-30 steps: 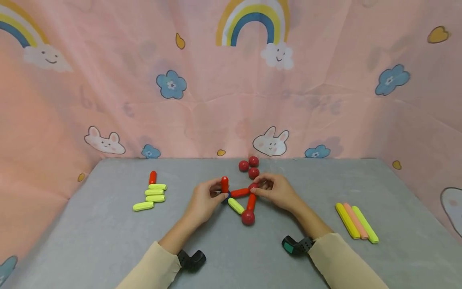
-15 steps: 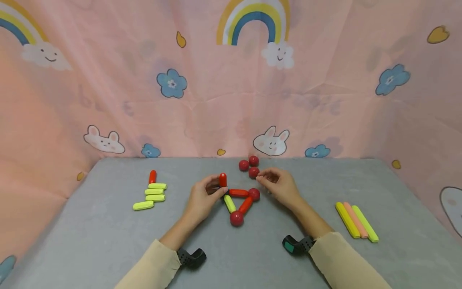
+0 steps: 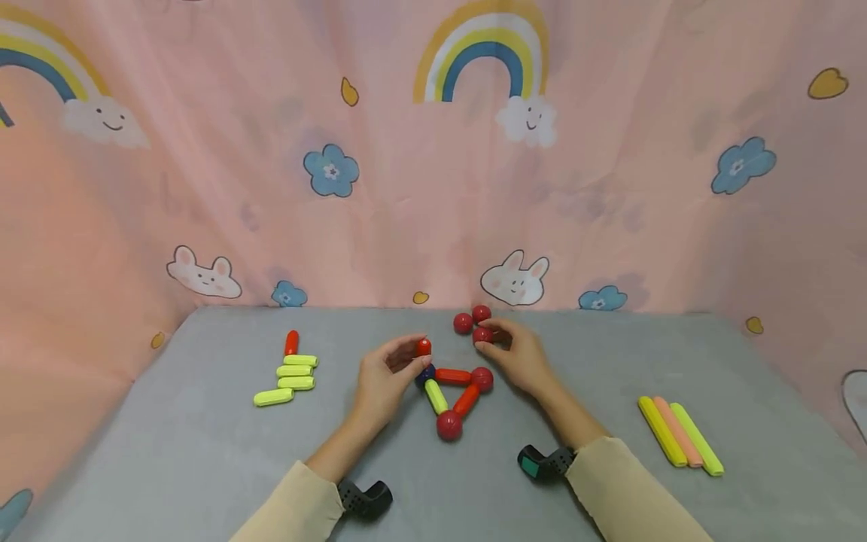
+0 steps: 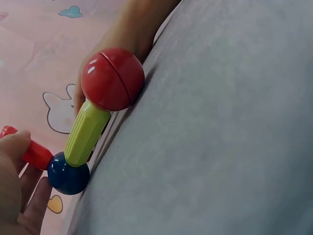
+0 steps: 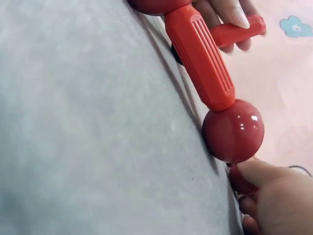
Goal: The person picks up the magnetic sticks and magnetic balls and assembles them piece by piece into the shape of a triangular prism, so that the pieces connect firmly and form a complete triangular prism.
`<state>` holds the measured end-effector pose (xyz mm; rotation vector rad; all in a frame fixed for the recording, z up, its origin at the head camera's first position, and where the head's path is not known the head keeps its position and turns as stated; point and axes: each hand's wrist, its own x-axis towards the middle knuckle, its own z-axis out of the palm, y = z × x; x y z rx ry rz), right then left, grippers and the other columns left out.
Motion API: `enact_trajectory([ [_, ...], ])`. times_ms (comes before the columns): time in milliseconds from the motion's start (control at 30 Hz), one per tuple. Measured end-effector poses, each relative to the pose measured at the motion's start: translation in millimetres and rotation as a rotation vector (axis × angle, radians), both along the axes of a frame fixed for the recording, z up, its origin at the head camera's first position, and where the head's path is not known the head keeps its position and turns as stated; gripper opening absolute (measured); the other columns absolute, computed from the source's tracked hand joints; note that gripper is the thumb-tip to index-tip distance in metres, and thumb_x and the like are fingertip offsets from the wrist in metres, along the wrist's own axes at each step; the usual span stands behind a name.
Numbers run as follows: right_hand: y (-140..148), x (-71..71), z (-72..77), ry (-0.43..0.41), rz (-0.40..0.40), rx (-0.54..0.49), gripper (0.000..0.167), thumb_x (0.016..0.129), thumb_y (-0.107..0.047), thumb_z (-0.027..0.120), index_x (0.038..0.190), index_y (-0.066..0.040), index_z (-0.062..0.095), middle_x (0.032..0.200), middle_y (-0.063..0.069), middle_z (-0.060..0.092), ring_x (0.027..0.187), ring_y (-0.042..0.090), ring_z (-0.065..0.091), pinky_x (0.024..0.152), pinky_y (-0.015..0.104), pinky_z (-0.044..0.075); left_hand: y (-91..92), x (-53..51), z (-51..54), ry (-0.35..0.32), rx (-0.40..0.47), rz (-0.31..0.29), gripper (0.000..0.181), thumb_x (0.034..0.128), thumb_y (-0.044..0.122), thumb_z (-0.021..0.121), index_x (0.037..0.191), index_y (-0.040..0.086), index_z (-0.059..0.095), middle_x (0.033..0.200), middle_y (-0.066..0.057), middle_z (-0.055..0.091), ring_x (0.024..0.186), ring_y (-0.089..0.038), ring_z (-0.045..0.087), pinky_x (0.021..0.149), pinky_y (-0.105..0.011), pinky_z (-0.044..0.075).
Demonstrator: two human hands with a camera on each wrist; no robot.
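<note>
My left hand [image 3: 384, 382] pinches an upright red rod [image 3: 423, 347] that stands on a dark blue ball [image 4: 68, 176]. This ball is one corner of a flat triangle on the table. Its other corners are a red ball [image 3: 482, 379] at the right and a red ball [image 3: 449, 426] at the front. Two red rods [image 3: 452, 376] and one yellow-green rod [image 4: 88, 133] form the sides. Behind the triangle, my right hand [image 3: 520, 355] holds a loose red ball [image 5: 240, 179] between thumb and fingers, partly hidden by the thumb in the right wrist view.
Two more loose red balls [image 3: 463, 324] lie at the back, close to the right hand. On the left are several short yellow-green rods [image 3: 295, 371] and a red rod [image 3: 291, 342]. Three longer rods [image 3: 669, 432] lie side by side at the right of the grey table [image 3: 203, 467].
My right hand has let go of the triangle's right corner ball and moved back to grip a loose red ball. The triangle's front corner has swung left while the left hand kept the upright rod.
</note>
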<state>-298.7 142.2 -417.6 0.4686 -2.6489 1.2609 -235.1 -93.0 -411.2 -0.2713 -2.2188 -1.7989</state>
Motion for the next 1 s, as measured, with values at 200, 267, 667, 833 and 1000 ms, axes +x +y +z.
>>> enact_trajectory([
  [200,2.9,-0.8,13.3,0.003,-0.027,-0.069,0.041,0.093,-0.02,0.074,0.129,-0.005,0.065,0.124,0.017,0.069,0.112,0.034,0.066,0.098,0.049,0.055,3.8,-6.1,6.1,0.052,0.063,-0.01,0.033,0.0882,0.007,0.077,0.12,0.002,0.071,0.108,-0.014,0.076,0.097,-0.016,0.073,0.088,-0.022,0.059],
  [267,-0.7,2.6,22.7,-0.028,-0.018,-0.107,0.043,0.093,-0.023,0.074,0.131,-0.008,0.064,0.128,0.015,0.067,0.114,0.032,0.065,0.1,0.048,0.055,3.7,-6.0,6.1,0.049,0.077,-0.014,0.031,0.0879,0.006,0.077,0.118,0.002,0.072,0.108,-0.015,0.076,0.096,-0.014,0.073,0.087,-0.021,0.059],
  [667,-55.6,45.6,56.3,0.049,0.254,-0.206,0.037,0.091,-0.017,0.076,0.127,-0.013,0.068,0.116,0.006,0.074,0.106,0.021,0.07,0.088,0.03,0.059,0.0,3.4,-1.9,0.0,0.061,-0.037,0.031,0.0891,0.003,0.075,0.12,0.0,0.071,0.114,-0.017,0.075,0.108,-0.029,0.072,0.09,-0.028,0.06],
  [833,-58.5,46.8,53.1,0.056,0.229,-0.192,0.036,0.091,-0.015,0.076,0.126,-0.013,0.069,0.118,0.003,0.074,0.107,0.02,0.069,0.088,0.036,0.06,1.6,2.0,-1.6,0.014,0.05,-0.044,0.03,0.0901,0.006,0.075,0.119,0.0,0.071,0.115,-0.017,0.075,0.108,-0.028,0.072,0.091,-0.028,0.059],
  [1000,-54.8,41.6,53.1,0.022,0.298,-0.196,0.042,0.093,-0.017,0.074,0.133,-0.011,0.065,0.127,0.007,0.07,0.113,0.023,0.068,0.09,0.032,0.06,1.4,0.9,-1.1,0.013,0.064,-0.025,0.029,0.0886,0.002,0.075,0.117,0.0,0.071,0.112,-0.018,0.075,0.106,-0.029,0.073,0.089,-0.028,0.06],
])
